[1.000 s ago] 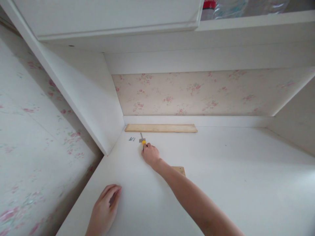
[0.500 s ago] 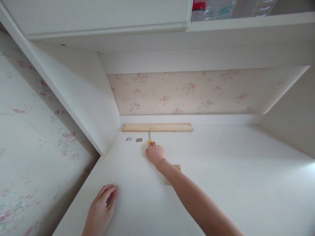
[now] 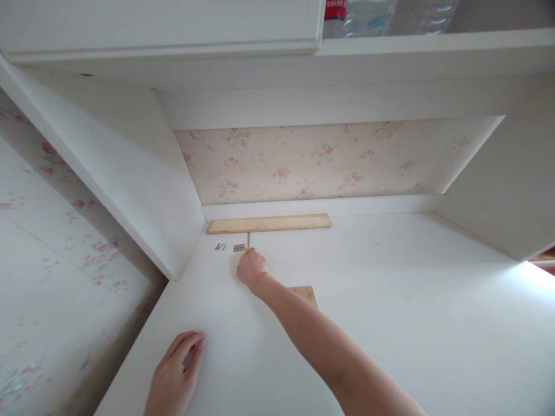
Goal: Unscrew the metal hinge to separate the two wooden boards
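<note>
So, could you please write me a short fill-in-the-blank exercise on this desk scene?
1. The right hand grips a screwdriver with a ____ handle.
2. The left hand rests flat on the white ____.
3. The small metal hinge lies between the screwdriver and the loose ____.
4. The long wooden strip lies along the desk's ____ edge.

Missing words: yellow; desk; screws; back

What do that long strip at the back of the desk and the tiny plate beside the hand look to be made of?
The long strip looks like bare, unpainted wood: pale tan, matt, with faint grain. The tiny plate seems to be metal, grey and slightly shiny, perhaps a small hinge, though it is too small to be sure. It lies just left of the right hand.
</note>
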Demonstrator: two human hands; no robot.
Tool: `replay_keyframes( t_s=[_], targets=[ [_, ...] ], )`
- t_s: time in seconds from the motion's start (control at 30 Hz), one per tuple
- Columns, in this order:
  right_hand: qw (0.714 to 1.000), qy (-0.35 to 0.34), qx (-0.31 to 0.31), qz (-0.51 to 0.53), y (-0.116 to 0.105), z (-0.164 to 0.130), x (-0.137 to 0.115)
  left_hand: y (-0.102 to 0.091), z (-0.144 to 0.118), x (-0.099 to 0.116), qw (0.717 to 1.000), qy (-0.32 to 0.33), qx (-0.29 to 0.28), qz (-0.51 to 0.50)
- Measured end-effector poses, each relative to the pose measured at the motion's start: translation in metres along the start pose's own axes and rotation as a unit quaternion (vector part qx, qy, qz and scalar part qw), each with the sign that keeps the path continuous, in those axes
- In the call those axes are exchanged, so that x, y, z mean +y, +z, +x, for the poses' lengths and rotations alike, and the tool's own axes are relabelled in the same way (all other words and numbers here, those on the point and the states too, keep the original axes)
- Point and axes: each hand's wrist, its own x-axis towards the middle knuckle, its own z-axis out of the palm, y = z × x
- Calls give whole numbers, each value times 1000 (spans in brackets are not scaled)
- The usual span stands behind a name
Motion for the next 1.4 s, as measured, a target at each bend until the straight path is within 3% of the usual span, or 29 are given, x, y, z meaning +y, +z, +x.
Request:
replay_keyframes(
  t_s=[0.2,0.4,0.47,0.6,0.7,0.93,1.07,1.23,1.4],
  targets=[
    [999,-6,31,-4,-24,-30,17,-5,-2,6,1000,-5,3,-18],
    [993,-115,-41,7,-51,-107,91,-2,-4,2,1000,-9,1,-26],
    [984,-150,-92,2,-51,-133,119,0,-5,-1,1000,-6,-1,-25],
    [985,-146,-96,0,-38,-154,153,2,-5,-3,1000,7,-7,-21],
    [988,-135,-61,-32,-25,-134,160,1,-5,-1,1000,9,-8,-17],
    [993,-100,12,-64,-8,-34,146,1,-2,1,1000,5,-8,-17],
    [993,-85,19,-73,-5,9,134,2,-2,-1,1000,-9,-14,-15],
    [993,-80,10,-82,-5,37,121,2,0,-1,999,-24,-25,-8],
    [991,-90,12,-95,-23,31,107,1,2,2,999,-22,-26,-5]
  ],
)
